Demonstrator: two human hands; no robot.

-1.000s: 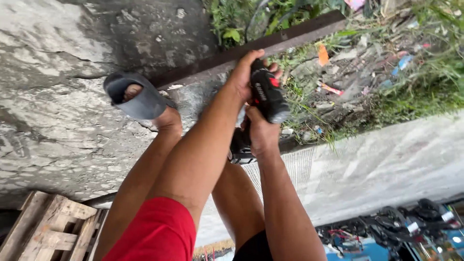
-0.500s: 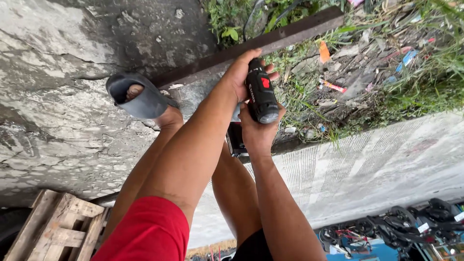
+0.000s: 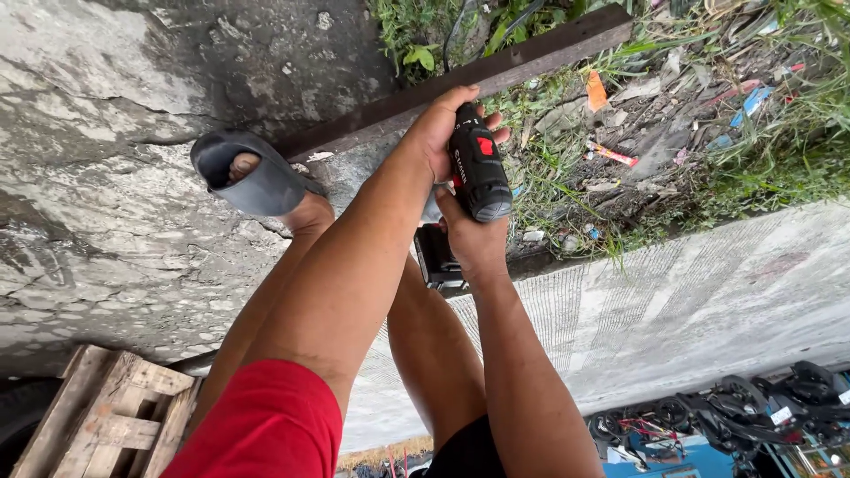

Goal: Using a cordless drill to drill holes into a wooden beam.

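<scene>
over dark beam (image 3: pixel 531 64): both hands grip drill (image 3: pixel 478 173) (l (image 3: pixel 440 133) top, r (image 3: pixel 474 239) handle)

Left hand (image 3: pixel 440 133) extended forward on a straight arm, fingers curled closed around a grip, thumb uppermost. Right hand (image 3: pixel 475 237) directly below and behind it, wrist bent, fingers clasped upward. Both forearms converge; hands nearly touching. Bare legs visible beneath the arms.
</scene>
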